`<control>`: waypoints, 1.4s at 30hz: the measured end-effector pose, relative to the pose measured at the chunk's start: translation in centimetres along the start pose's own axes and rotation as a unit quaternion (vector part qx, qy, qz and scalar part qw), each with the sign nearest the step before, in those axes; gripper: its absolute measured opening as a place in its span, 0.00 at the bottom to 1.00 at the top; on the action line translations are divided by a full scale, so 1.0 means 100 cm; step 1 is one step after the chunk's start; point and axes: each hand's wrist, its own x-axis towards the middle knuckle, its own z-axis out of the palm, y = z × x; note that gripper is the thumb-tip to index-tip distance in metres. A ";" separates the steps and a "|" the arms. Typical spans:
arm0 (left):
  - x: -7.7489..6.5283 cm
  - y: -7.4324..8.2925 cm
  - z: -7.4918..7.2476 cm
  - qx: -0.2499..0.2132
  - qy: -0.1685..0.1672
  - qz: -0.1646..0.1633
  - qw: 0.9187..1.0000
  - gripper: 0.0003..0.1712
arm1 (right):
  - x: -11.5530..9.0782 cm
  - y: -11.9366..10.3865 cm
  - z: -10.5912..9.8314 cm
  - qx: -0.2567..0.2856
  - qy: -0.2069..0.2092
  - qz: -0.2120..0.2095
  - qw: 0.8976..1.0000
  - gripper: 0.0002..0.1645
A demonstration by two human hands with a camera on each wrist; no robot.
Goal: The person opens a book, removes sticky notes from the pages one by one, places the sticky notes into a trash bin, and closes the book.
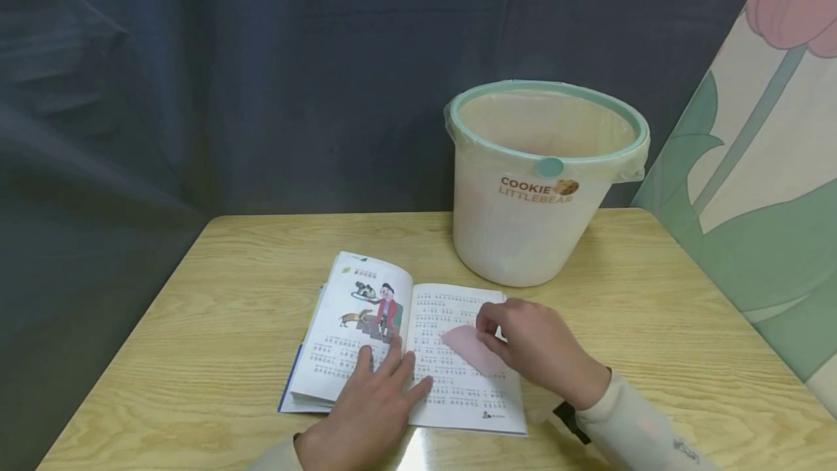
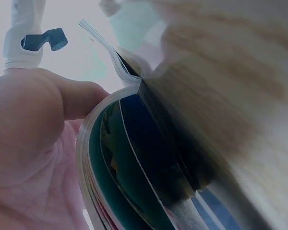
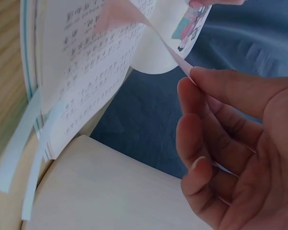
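Round white plastic bin (image 1: 519, 235), lettered "COOKIE LITTLEBEAR", placed by far edge of wood-grain worktop (image 1: 229, 296). Nearer: open illustrated paper book (image 1: 461, 402), touched by spread left hand (image 1: 369, 409); pink paper slip (image 1: 472, 349), over right page, pinched by right hand (image 1: 539, 344).

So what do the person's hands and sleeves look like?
The left hand and right hand are bare. The left sleeve and right sleeve are pale cream; the right one bears a small grey marking, too blurred to read. A black fitting sits at the right wrist; a dark edge shows at the left.
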 end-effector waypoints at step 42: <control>0.000 0.001 0.001 -0.020 0.021 0.000 1.000 0.25 | 0.000 0.019 -0.022 0.012 0.066 0.009 0.998 0.09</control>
